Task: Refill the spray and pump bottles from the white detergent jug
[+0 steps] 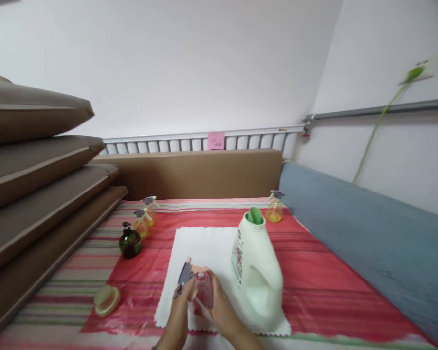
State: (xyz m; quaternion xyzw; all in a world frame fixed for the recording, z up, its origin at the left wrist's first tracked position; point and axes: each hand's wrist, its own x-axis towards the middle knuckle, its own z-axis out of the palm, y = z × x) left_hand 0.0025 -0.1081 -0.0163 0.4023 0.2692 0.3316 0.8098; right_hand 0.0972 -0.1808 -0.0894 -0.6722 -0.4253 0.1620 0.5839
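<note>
My left hand (pixel 181 302) is closed around a grey and pink trigger spray head (pixel 185 274), whose thin dip tube slants down to the right. Wrapped in my right hand (pixel 222 304) is a small see-through pink bottle (pixel 203 290) with its neck open at the top. Both hands are close together over a white scallop-edged cloth (pixel 200 243). To their right, on the cloth, stands a large pale green detergent jug (pixel 261 287) with a green spout (pixel 254 215) in its uncapped mouth. The bottle's lower part is partly hidden by my fingers.
Back left stand two spray bottles with yellow liquid (pixel 141 227) and a dark green pump bottle (pixel 130 244). Another spray bottle (pixel 275 209) is at back right. A pale round cap (pixel 106 300) lies left. Brown cushions (pixel 47 170) and a blue panel (pixel 350 233) flank the striped cover.
</note>
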